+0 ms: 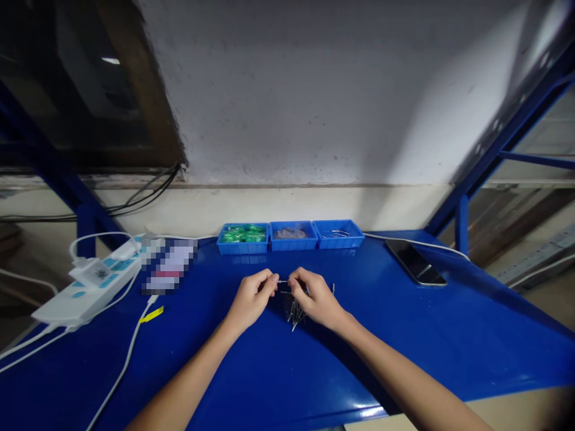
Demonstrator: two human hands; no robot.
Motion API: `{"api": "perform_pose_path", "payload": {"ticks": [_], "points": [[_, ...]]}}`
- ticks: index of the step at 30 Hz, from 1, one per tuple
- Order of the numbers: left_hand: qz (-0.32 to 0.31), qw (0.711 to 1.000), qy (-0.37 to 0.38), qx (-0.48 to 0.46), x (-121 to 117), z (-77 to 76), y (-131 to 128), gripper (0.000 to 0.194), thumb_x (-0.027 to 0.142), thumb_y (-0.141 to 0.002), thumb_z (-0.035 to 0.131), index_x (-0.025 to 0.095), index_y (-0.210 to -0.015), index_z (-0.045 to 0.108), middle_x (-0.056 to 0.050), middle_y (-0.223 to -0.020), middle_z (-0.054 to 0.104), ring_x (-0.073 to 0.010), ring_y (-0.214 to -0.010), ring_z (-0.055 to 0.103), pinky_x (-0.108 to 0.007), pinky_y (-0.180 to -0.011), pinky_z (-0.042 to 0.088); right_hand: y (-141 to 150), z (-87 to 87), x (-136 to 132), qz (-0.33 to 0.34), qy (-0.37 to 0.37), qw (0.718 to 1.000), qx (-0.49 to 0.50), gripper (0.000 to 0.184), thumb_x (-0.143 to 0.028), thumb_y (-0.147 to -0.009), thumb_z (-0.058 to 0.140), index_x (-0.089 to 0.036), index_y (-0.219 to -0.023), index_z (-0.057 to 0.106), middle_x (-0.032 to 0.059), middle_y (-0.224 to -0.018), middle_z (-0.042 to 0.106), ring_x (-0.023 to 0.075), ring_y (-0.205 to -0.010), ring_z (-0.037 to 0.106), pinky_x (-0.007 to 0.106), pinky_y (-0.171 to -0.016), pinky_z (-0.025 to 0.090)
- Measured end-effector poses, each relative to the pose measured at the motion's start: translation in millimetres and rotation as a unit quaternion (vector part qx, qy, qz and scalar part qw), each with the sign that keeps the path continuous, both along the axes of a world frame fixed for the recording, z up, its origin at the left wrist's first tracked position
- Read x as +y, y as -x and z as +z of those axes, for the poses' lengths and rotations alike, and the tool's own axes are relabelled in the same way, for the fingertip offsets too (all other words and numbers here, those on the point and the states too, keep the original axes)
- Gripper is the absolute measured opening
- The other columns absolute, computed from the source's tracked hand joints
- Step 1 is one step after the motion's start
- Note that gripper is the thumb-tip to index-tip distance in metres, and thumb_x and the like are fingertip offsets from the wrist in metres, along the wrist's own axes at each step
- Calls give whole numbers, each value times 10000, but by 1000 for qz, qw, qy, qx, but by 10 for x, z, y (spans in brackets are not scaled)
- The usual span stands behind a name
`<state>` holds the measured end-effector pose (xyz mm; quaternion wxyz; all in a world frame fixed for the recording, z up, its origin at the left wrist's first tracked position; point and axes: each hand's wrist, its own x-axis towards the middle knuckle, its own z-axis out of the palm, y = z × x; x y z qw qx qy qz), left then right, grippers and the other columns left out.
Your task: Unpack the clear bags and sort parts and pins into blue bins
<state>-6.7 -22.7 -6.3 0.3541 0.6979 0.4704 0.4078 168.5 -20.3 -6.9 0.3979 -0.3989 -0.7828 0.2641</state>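
Near the middle of the blue table, my left hand (257, 294) and my right hand (317, 296) face each other, fingers pinched. Between their fingertips runs a thin metal rod (283, 281), gripped at both ends. Its ends are hidden by the fingers, so its exact kind does not show. Under and beside my right hand lies a loose pile of similar thin metal rods (295, 314), partly covered by that hand.
Three blue bins stand at the back: one with green pieces (243, 249), one with brownish pieces (293, 244), one with a few metal rods (340, 242). A smartphone (415, 263) lies right. Left are a power strip (90, 293), a blurred-out device (171, 267) and white cables (130, 353).
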Motion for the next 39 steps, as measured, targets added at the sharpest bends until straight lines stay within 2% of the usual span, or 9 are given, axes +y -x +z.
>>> {"api": "perform_pose_path", "payload": {"ticks": [5, 10, 13, 18, 22, 26, 31, 35, 39], "points": [[4, 1000, -17, -23, 8, 9, 22, 318, 380, -881, 443, 168, -645, 463, 30, -604, 467, -119, -596, 451, -241, -611, 345, 2, 32, -6, 4, 25, 1000, 11, 248, -345, -911, 413, -173, -776, 531, -19, -652, 528, 103, -583, 468, 222, -585, 350], [-3, 999, -43, -27, -6, 8, 14, 288, 352, -876, 453, 168, -654, 458, 35, -605, 428, -113, -588, 420, -238, -590, 336, 6, 22, 25, 3, 102, 994, 24, 436, -453, -944, 305, -165, -713, 537, -21, -595, 513, 106, -563, 483, 230, -578, 358], [-8, 998, -62, -18, -27, 17, 6, 274, 335, -872, 464, 166, -656, 465, 31, -615, 434, -113, -600, 422, -236, -593, 345, 14, 18, 26, 10, 126, 991, 34, 461, -478, -938, 299, -173, -645, 483, -29, -567, 486, 101, -539, 464, 228, -561, 357], [-7, 997, -76, 10, -32, 34, 18, 237, 342, -864, 491, 163, -713, 524, 17, -648, 509, -121, -630, 473, -233, -601, 360, 23, 35, 5, -15, 89, 995, 28, 384, -432, -923, 365, -190, -629, 413, -51, -534, 427, 90, -501, 412, 221, -526, 328], [-8, 999, -37, -2, -16, 6, 23, 297, 390, -898, 435, 161, -750, 555, 7, -650, 557, -125, -627, 512, -236, -606, 375, -4, 21, 7, -40, 36, 998, 21, 281, -376, -924, 378, -192, -721, 442, -45, -563, 442, 101, -515, 422, 226, -532, 332], [-10, 999, 13, -46, 7, -45, 11, 399, 434, -928, 345, 156, -727, 548, 4, -612, 541, -119, -582, 499, -234, -579, 376, -26, -3, 16, -41, -7, 999, 9, 187, -328, -914, 403, -189, -802, 459, -30, -627, 478, 105, -542, 435, 225, -538, 336], [13, 999, 12, -50, 30, -61, 11, 326, 439, -890, 440, 167, -725, 515, 25, -605, 499, -113, -574, 472, -228, -566, 364, -19, -2, 9, -12, -6, 1000, 14, 119, -293, -896, 441, -188, -851, 474, -32, -637, 498, 98, -531, 439, 222, -536, 338], [27, 997, -4, -72, 25, -42, 4, 232, 397, -870, 484, 172, -838, 534, 36, -599, 496, -114, -581, 489, -230, -578, 371, -16, 36, -13, -21, 10, 999, 33, 162, -330, -893, 458, -187, -968, 470, -49, -629, 492, 101, -543, 460, 222, -545, 345], [13, 996, -9, -90, 5, -30, -17, 182, 351, -857, 510, 172, -878, 533, 42, -590, 504, -113, -582, 504, -231, -595, 382, -6, 60, -8, -22, 38, 999, 19, 250, -363, -919, 401, -181, -787, 511, -40, -594, 494, 100, -550, 466, 218, -540, 342]]}}
